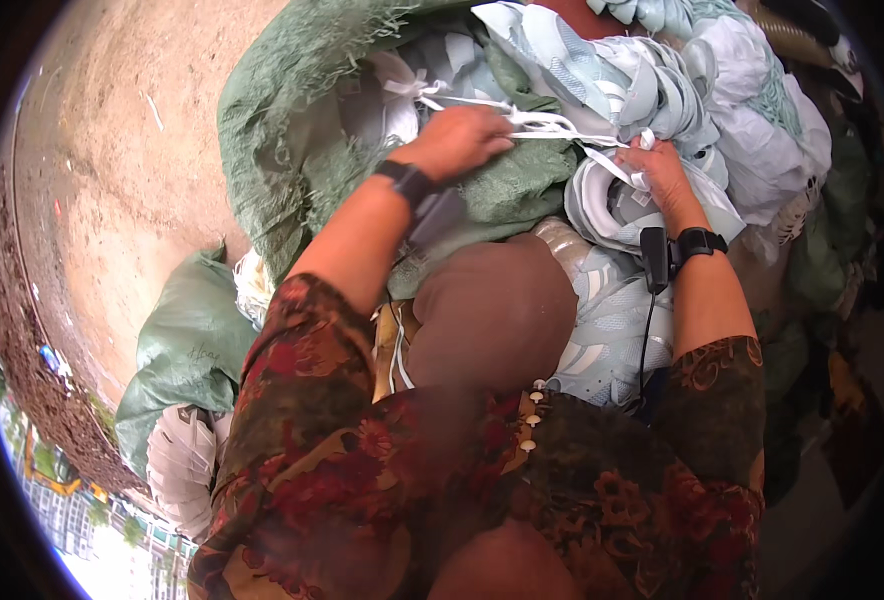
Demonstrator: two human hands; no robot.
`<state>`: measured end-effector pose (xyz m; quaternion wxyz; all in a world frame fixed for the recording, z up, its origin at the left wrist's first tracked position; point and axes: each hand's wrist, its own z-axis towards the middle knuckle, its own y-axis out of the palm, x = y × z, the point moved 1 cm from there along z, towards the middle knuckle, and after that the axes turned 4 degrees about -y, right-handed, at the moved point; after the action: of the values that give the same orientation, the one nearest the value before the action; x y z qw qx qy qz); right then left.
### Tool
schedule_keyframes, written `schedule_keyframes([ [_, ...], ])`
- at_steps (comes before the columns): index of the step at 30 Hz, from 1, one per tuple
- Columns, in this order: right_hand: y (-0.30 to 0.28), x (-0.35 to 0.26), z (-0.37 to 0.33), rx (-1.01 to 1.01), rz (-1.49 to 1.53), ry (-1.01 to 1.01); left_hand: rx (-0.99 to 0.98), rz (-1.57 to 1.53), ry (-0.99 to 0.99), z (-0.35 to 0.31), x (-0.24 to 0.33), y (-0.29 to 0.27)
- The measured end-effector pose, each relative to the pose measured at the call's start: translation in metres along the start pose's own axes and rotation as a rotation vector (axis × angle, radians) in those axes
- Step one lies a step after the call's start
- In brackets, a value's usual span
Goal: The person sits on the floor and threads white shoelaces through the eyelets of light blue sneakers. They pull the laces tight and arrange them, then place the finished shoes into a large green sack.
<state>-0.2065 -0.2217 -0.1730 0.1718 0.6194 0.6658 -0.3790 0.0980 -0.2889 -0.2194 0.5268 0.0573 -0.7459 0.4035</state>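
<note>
White cords (552,124) stretch between my two hands, in front of an open green woven sack (282,130). My left hand (457,140) is closed with its fingers curled at the left end of the cords; a slight blur softens it. My right hand (659,168) pinches a white strip at the other end, over a bundle of pale grey-blue shoe uppers (602,200). More pale shoe uppers (552,60) lie stacked at the sack's mouth, just beyond the cords. Inside the sack, a white tied strip (407,90) shows left of them.
Another bundle of pale uppers (612,320) lies beside my knee (492,315). White plastic bags (742,110) stand at the far right. A smaller green sack (192,320) and a beige bundle (182,460) sit at my left, next to the bare concrete ground (132,150).
</note>
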Motion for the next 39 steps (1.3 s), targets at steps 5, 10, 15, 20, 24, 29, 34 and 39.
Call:
schedule_keyframes([
  [5,0.002,-0.011,-0.005,-0.038,-0.209,-0.069,0.047,-0.387,0.068,-0.054,0.006,-0.064],
  [10,-0.011,0.010,0.013,-0.096,-0.353,-0.213,0.410,-1.142,-0.047,-0.119,0.061,-0.108],
  [15,-0.107,0.056,0.002,0.022,-1.132,-0.791,0.851,-1.494,-0.089,-0.237,0.013,-0.172],
  [20,-0.122,0.006,-0.048,0.228,0.058,-0.102,0.633,-0.659,-0.509,-0.256,0.029,-0.169],
  [24,-0.135,-0.049,-0.110,0.402,0.052,-0.231,0.364,0.021,-0.380,-0.206,0.030,-0.116],
  [29,-0.170,-0.089,-0.168,0.481,0.256,-0.487,0.322,0.316,-0.362,-0.216,0.024,-0.085],
  [34,-0.207,-0.074,-0.193,0.640,0.732,-0.501,0.453,0.165,-0.378,-0.205,0.030,-0.093],
  [39,-0.279,-0.033,-0.202,0.839,1.032,-0.276,0.429,0.130,-0.470,-0.231,0.030,-0.100],
])
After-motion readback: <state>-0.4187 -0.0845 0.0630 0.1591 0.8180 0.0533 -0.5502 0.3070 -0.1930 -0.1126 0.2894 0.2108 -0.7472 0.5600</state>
